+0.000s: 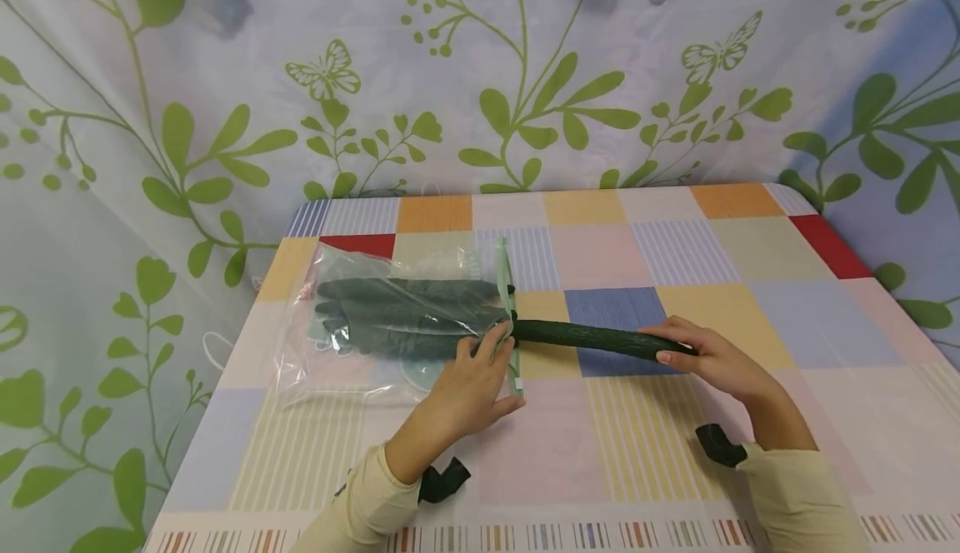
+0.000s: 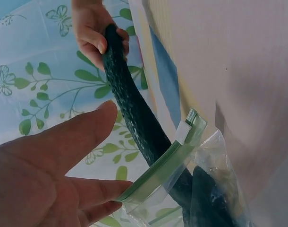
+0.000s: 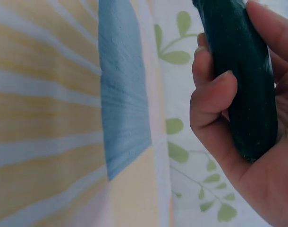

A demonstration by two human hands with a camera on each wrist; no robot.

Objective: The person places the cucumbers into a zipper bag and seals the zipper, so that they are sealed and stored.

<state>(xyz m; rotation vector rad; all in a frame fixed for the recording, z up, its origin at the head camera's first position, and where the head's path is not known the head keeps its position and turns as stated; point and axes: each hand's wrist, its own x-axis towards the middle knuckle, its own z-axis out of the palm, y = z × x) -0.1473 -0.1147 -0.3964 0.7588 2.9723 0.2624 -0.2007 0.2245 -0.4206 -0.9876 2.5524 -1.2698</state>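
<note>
My right hand [image 1: 720,361] grips the outer end of a long dark green cucumber [image 1: 592,336], its fingers wrapped round it in the right wrist view. The cucumber's other end lies in the mouth of a clear zip bag [image 1: 300,370]. Inside the bag are several more cucumbers [image 1: 405,303], seen through the plastic. My left hand [image 1: 468,386] touches the bag's green zip edge [image 2: 156,170] with fairly straight fingers, the thumb held apart. A white slider [image 2: 182,132] sits near one end of that edge in the left wrist view.
A patchwork-patterned cloth [image 1: 600,253] covers the table. Behind it hangs a curtain [image 1: 525,53] with green leaves and butterflies. A dark wrist-worn piece [image 1: 444,480] shows by the left sleeve, and another [image 1: 722,445] by the right.
</note>
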